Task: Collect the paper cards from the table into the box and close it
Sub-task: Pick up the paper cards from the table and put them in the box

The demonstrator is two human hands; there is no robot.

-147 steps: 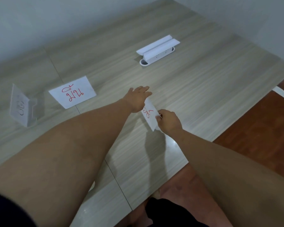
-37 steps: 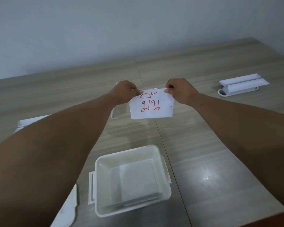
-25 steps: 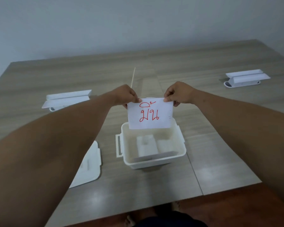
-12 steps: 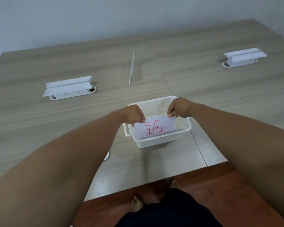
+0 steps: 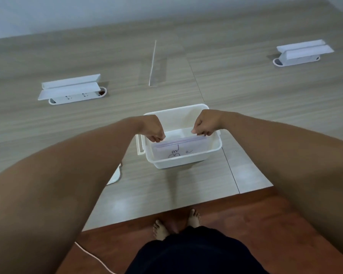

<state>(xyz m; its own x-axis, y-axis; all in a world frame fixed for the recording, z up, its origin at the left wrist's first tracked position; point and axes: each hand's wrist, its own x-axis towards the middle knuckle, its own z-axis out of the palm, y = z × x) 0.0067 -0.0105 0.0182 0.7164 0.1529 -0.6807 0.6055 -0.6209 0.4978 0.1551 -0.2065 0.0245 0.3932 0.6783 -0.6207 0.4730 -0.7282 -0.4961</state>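
An open white plastic box [image 5: 214, 149] stands near the table's front edge. Inside it a paper card [image 5: 181, 149] with handwriting leans upright against the near wall, with other card edges stacked behind it. My left hand [image 5: 153, 130] pinches the card's top left corner and my right hand [image 5: 205, 125] pinches its top right corner, both down inside the box opening. The box lid [image 5: 115, 175] lies flat on the table left of the box, mostly hidden by my left forearm.
A clear acrylic card stand [image 5: 152, 63] stands upright beyond the box. Two white pop-up socket units sit in the table, one at the left [image 5: 71, 89] and one at the far right [image 5: 303, 53]. The table edge and red-brown floor [image 5: 265, 224] with my bare feet lie below.
Both hands have lowered the card from above the box down into it. The red writing that showed on its face is now out of sight, and dark writing shows instead.
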